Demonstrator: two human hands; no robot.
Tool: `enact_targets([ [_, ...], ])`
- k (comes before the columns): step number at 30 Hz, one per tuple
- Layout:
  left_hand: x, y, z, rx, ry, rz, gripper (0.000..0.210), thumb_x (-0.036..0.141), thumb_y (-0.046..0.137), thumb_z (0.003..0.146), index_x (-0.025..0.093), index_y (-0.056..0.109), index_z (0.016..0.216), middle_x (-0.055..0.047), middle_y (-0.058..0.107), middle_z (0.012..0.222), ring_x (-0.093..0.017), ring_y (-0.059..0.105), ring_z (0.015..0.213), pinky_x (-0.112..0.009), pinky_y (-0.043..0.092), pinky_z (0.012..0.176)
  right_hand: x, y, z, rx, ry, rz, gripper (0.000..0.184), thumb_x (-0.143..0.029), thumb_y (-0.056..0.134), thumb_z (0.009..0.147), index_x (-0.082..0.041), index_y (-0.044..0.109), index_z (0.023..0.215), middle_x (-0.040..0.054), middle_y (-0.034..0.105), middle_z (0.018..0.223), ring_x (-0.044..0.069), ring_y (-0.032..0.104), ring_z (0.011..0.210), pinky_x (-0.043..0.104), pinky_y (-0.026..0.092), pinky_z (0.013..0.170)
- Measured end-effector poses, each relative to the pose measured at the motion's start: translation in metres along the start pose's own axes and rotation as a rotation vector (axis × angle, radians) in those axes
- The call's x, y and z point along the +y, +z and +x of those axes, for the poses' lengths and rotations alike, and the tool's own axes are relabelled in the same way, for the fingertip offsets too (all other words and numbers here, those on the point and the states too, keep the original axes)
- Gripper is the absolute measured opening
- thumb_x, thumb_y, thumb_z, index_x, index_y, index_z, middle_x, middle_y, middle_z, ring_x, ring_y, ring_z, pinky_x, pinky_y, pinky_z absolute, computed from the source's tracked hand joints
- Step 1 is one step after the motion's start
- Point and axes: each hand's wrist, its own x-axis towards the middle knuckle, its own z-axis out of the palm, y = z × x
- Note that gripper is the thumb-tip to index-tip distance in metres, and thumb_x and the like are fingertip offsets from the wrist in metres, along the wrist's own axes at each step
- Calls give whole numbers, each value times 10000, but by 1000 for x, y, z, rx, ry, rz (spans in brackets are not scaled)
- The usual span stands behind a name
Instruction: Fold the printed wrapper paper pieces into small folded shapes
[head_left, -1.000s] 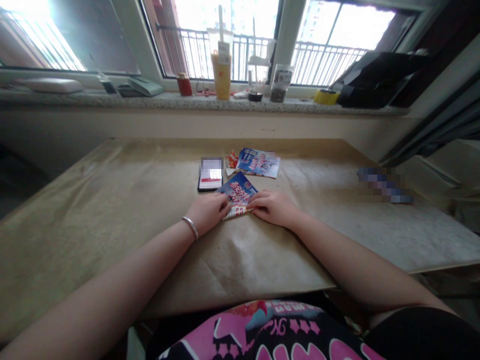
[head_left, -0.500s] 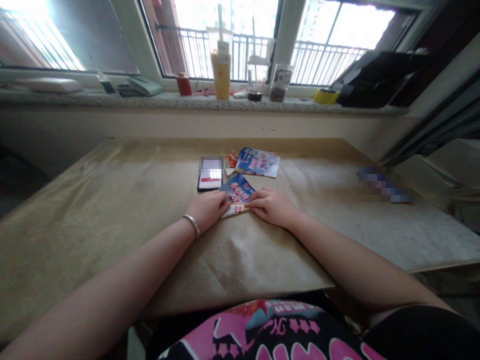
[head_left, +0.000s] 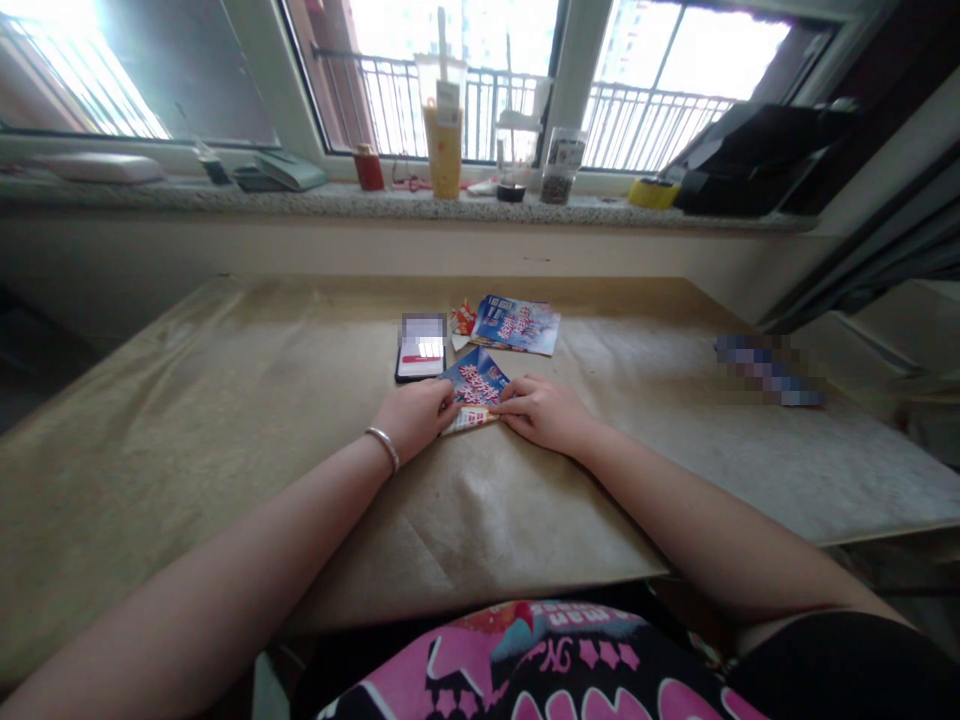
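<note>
— What surrounds the table (head_left: 225, 420)?
— Brown paper covers it; beyond runs a speckled stone windowsill (head_left: 337, 203) under large windows (head_left: 675, 80).
— And the light?
— Bright daylight, with balcony railings (head_left: 645, 125) outside.

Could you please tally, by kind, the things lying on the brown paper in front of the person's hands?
Printed blue leaflets: 2 (one under the hands, one farther back)
Phones: 1
Small red folded paper: 1
Total: 4
</note>
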Motion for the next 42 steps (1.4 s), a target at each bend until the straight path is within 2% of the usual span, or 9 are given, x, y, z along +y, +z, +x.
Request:
enact_targets([
  [3,-3,1,0,26,17,-18,191,355,499,866,183,571,825,-31,603,817,-151,548,663,-251,355,547,-1,0,0,-2,0,1,227,-277,536,877,-271,720,1009,52,654,982,174,553,869,291,422,713],
  [8,-11,-9,-9,6,283,-44,230,352,474,893,186,632,909,-63,594,920,-175,561,831,-279,446,725,-2,-2,0,10,-3,11,226,-276,538,878,-274,717,1016,53,649,983,169,554,865,285,422,709],
  [11,-16,-18,-15,-32,377,11,280,404,573,830,197,639,1007,-82,601,992,-215,551,898,-326,471,772,-2,-3,1,11,-3,12,226,-277,536,880,-275,718,1015,50,654,975,167,552,848,288,421,704],
  [14,-20,-21,-17,-53,419,65,303,388,554,850,215,631,1086,-92,599,1060,-234,544,954,-361,478,821,-2,-4,1,13,-6,4,233,-283,527,884,-274,718,1018,45,658,973,168,548,843,291,422,705],
  [18,-20,-13,-15,-3,391,75,281,303,477,899,200,624,1114,-100,605,1070,-229,545,974,-368,480,852,-1,-4,1,38,27,-17,239,-296,515,894,-262,722,1008,56,653,968,175,541,857,295,426,715],
  [23,-15,-5,-14,45,357,77,276,285,464,899,199,620,1110,-98,602,1066,-215,556,936,-354,491,818,4,-2,0,47,42,-37,244,-313,512,897,-266,717,1020,57,643,965,180,536,862,302,425,732],
  [32,-11,-8,-15,40,359,117,272,298,455,896,201,631,1080,-90,611,1050,-216,566,912,-337,503,753,8,0,0,19,8,-21,256,-295,517,897,-278,697,1079,54,634,922,171,527,841,290,409,731],
  [42,-11,-6,-13,36,357,126,290,317,451,903,186,635,1085,-92,618,1052,-224,565,943,-362,507,792,8,1,-1,5,28,-26,254,-286,523,893,-287,696,1079,51,638,941,176,521,849,291,395,724],
])
